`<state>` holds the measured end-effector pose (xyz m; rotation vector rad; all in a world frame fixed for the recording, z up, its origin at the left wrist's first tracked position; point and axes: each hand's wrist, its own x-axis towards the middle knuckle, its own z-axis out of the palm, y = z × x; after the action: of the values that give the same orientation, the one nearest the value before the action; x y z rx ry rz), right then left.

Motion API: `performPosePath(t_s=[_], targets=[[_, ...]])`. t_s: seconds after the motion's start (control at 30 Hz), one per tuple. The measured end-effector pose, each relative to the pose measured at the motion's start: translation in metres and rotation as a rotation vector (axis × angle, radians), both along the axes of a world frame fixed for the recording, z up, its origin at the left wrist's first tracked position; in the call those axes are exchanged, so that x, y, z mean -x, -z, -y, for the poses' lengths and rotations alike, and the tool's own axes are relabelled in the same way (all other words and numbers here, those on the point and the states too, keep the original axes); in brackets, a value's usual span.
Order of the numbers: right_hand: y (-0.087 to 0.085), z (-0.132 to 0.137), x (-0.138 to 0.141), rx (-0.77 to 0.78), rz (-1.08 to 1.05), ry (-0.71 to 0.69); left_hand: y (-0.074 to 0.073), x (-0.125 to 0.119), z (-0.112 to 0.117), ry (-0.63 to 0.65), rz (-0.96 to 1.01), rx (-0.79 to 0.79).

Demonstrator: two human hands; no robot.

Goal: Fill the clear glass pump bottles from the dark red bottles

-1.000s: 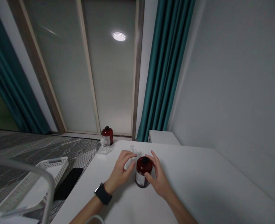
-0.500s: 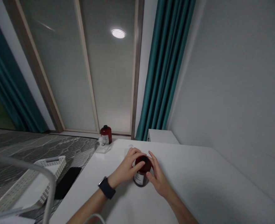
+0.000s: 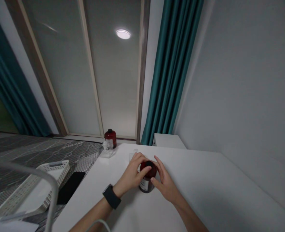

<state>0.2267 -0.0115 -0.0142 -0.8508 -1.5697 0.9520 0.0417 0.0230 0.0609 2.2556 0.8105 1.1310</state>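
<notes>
Two hands around a dark red bottle on the white counter: left hand curled over its shoulder, right hand spread wide against its side; likely smooth, weighty, best gripped by the body.

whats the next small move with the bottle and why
Probably slide the left hand's fingers up onto the black cap. They seem to rest at the bottle's shoulder, right beside it, while the right hand lies against the far side and could steady the bottle, which stands upright on the table.
</notes>
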Motion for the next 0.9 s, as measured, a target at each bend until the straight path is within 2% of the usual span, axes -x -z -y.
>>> performPosePath(t_s=[0.13, 0.2, 0.43, 0.67, 0.8, 0.9], targets=[[0.004, -0.002, -0.003, 0.017, 0.02, 0.01, 0.008, -0.005, 0.0, -0.119, 0.079, 0.035], [0.004, -0.001, -0.003, 0.019, 0.016, 0.026, 0.012, -0.005, -0.002, -0.132, 0.112, 0.041], [-0.005, 0.003, 0.001, -0.017, 0.065, 0.102, 0.02, 0.011, 0.002, 0.001, 0.13, 0.009], [-0.012, 0.006, 0.003, -0.063, 0.115, 0.105, 0.036, 0.022, 0.012, -0.028, 0.133, -0.122], [-0.013, 0.003, -0.001, -0.088, 0.081, 0.055, 0.036, 0.024, 0.013, 0.009, 0.149, -0.253], [-0.016, 0.003, -0.005, -0.104, 0.043, 0.048, 0.036, 0.025, 0.013, 0.023, 0.136, -0.288]])
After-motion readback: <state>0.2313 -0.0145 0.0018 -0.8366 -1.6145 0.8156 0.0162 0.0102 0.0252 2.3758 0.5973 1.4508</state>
